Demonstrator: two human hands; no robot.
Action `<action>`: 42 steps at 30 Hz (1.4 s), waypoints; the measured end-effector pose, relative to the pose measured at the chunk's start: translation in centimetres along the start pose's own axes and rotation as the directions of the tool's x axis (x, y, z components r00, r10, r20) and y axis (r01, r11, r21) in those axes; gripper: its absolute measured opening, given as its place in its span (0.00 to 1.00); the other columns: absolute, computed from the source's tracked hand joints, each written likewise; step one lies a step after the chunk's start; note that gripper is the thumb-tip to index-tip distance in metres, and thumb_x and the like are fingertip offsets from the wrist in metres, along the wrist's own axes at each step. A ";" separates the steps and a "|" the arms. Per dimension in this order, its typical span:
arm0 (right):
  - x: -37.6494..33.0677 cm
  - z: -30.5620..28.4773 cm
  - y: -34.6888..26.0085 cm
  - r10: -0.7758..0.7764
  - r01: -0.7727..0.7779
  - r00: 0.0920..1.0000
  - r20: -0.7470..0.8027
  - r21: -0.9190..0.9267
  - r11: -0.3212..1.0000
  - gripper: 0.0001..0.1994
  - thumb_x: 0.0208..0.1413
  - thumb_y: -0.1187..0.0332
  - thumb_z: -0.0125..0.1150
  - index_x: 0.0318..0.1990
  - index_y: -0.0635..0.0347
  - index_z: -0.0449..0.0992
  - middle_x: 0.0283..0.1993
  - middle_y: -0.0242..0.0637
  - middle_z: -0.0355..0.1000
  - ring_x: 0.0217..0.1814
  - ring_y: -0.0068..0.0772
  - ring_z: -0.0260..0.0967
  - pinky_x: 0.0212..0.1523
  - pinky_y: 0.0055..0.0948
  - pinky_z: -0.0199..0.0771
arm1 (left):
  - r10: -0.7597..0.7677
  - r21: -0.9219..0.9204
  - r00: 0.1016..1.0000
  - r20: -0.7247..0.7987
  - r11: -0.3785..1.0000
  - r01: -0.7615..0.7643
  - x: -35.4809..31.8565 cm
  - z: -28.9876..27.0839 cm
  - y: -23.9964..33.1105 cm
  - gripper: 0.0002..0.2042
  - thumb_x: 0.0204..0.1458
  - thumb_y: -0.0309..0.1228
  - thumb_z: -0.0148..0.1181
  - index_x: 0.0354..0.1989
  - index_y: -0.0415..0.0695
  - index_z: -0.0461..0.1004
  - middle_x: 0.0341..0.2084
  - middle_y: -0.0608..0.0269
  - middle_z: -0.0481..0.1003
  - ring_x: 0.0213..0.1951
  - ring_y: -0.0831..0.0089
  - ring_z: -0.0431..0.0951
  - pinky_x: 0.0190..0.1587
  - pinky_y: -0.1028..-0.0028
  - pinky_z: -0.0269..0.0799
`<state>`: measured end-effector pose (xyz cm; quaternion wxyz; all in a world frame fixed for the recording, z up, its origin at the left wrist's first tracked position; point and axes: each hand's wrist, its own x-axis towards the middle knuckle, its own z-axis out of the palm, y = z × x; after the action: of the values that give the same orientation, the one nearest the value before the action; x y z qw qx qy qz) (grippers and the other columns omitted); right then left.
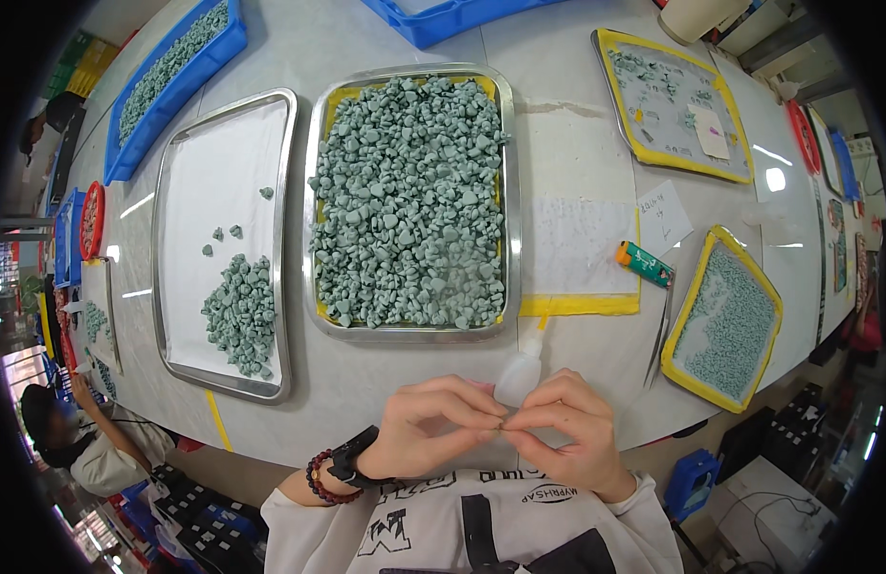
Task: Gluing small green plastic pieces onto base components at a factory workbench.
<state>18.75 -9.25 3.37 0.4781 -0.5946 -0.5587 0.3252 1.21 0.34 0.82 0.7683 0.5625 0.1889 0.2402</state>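
My left hand (438, 426) and my right hand (570, 430) meet over the table's near edge, thumbs and forefingers pinched tip to tip. Whatever lies between the fingertips is too small to make out. Just beyond them stands a white squeeze bottle (518, 375) with a yellow tip, partly hidden by my right hand. Straight ahead, a metal tray (414, 335) is heaped with small grey-green pieces (409, 201), some of them heart-shaped. To its left, a metal tray lined with white cloth (209, 172) bears a smaller pile of such pieces (242, 316).
On the right lie a green lighter (644, 264), tweezers (658, 335), paper sheets (582, 239) and a yellow-edged tray of tiny pieces (768, 330). Another yellow-edged tray (687, 163) sits farther back. A blue bin (118, 158) stands far left. Another person (103, 440) sits at left.
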 end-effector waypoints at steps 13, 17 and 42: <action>0.0 -0.2 -0.2 0.156 -0.161 0.987 0.048 0.128 0.979 0.07 0.37 0.80 0.67 0.28 0.61 0.78 0.31 0.33 0.70 0.32 0.25 0.67 0.32 0.21 0.66 | 0.071 0.089 0.997 -0.018 0.994 -0.070 -0.2 0.2 -0.2 0.09 0.42 0.12 0.60 0.31 0.37 0.77 0.36 0.50 0.75 0.38 0.65 0.78 0.41 0.72 0.77; -0.1 -0.2 -0.2 0.179 -0.188 0.981 0.070 0.149 0.971 0.07 0.38 0.80 0.66 0.28 0.62 0.77 0.31 0.34 0.69 0.32 0.25 0.67 0.33 0.21 0.66 | 0.089 0.122 0.996 -0.005 0.989 -0.088 -0.2 0.2 0.0 0.09 0.42 0.12 0.60 0.31 0.37 0.77 0.36 0.50 0.75 0.38 0.65 0.78 0.40 0.72 0.77; -0.2 1.3 0.0 -0.150 0.115 0.983 -0.106 -0.278 0.954 0.11 0.33 0.78 0.69 0.28 0.57 0.77 0.29 0.29 0.68 0.28 0.31 0.65 0.30 0.29 0.61 | -0.036 0.025 0.996 -0.077 0.999 0.038 -0.3 0.1 -0.3 0.08 0.45 0.12 0.57 0.33 0.36 0.75 0.35 0.50 0.76 0.39 0.65 0.79 0.43 0.70 0.75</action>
<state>17.50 -9.16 2.93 0.4475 -0.6348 -0.6052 0.1747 1.07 0.01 0.55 0.7572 0.5594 0.2318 0.2450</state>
